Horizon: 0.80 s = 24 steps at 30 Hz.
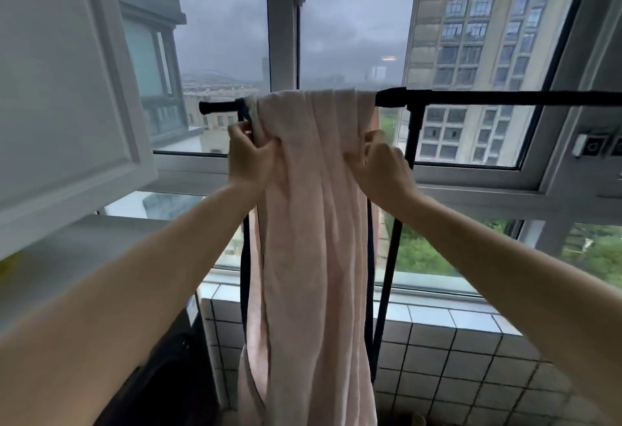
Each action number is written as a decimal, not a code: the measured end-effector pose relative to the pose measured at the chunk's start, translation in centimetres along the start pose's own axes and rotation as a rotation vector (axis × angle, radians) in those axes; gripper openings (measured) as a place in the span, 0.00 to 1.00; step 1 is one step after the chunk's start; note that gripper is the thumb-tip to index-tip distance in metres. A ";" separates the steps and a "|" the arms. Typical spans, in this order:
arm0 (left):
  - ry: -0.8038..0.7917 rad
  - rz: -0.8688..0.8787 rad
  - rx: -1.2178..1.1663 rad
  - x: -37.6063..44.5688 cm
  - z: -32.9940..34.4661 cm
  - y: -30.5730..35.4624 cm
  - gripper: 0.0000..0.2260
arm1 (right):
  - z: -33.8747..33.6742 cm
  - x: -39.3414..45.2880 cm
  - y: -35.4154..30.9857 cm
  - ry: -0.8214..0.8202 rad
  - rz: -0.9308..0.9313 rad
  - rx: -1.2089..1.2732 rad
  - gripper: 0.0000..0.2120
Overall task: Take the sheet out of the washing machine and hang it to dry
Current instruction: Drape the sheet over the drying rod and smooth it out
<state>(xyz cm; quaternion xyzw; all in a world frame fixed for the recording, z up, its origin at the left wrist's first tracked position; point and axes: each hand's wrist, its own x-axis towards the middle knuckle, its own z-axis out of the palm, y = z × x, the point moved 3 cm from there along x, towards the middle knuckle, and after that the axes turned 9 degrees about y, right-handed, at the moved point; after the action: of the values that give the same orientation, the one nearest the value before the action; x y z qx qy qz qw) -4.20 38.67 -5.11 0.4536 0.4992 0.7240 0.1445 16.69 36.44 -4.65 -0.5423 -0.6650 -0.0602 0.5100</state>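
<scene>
One pale pink sheet [309, 223] hangs bunched over the left end of one black rail [488, 97], its long axis running straight down toward the tiled wall [454, 358]. Two hands pinch it just under the rail: the left hand [249, 156] on its left edge, the right hand [380, 159] on its right edge, equally near. Spreading it likely means pulling rightward along the rail

Blocked just above each grip by the black rail [488, 97]; behind, by the window glass [471, 136]. Crowded left of the left grip [247, 156] by the white cabinet door [67, 88]. Open right of the right grip [377, 164], under the rail.
</scene>
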 end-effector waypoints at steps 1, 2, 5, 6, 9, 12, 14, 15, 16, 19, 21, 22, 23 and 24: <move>0.030 0.028 0.026 0.3 -0.1 0.2 0.19 | -0.1 0.5 -0.2 0.017 -0.006 0.026 0.18; 0.052 0.060 0.056 0.6 -0.1 0.4 0.18 | -0.3 0.9 -0.5 0.039 -0.010 0.041 0.19; 0.079 0.196 0.135 1.3 0.1 1.5 0.13 | -0.6 2.0 -1.2 0.075 -0.002 0.041 0.22; 0.091 0.247 0.148 1.6 0.2 2.1 0.11 | -0.7 2.4 -1.4 0.081 0.002 0.027 0.22; 0.097 0.360 0.176 2.9 0.4 3.1 0.08 | -0.9 3.7 -1.7 0.089 0.029 -0.018 0.22; 0.050 0.501 0.250 4.5 0.7 3.7 0.07 | -0.5 4.6 -1.6 0.049 0.094 -0.023 0.22; 0.003 0.593 0.292 5.3 1.0 3.9 0.08 | 0.2 4.9 -1.6 0.036 0.114 0.006 0.23; -0.006 0.613 0.297 5.7 1.1 3.8 0.08 | 0.7 5.1 -1.6 0.035 0.116 0.027 0.22; -0.009 0.618 0.294 6.1 1.3 3.8 0.08 | 1.2 5.3 -1.6 0.040 0.113 0.045 0.21; -0.037 0.632 0.286 7.2 2.0 4.0 0.08 | 2.5 6.3 -1.9 0.087 0.064 0.060 0.17; -0.072 0.666 0.290 7.8 2.4 4.1 0.08 | 2.9 6.8 -2.2 0.130 -0.020 0.004 0.12; -0.080 0.678 0.288 8.2 2.6 4.1 0.07 | 2.8 7.0 -2.4 0.154 -0.068 -0.020 0.08; -0.085 0.686 0.281 8.5 2.8 4.3 0.07 | 2.5 7.3 -2.6 0.179 -0.108 -0.039 0.04; -0.088 0.689 0.275 8.9 3.0 4.5 0.05 | 2.0 7.8 -2.8 0.200 -0.139 -0.057 0.01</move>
<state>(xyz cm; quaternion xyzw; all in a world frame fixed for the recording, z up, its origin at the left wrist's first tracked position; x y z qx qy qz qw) -5.58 44.28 3.54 0.6408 0.4034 0.6361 -0.1486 14.09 41.71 1.54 -0.5005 -0.6447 -0.1684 0.5527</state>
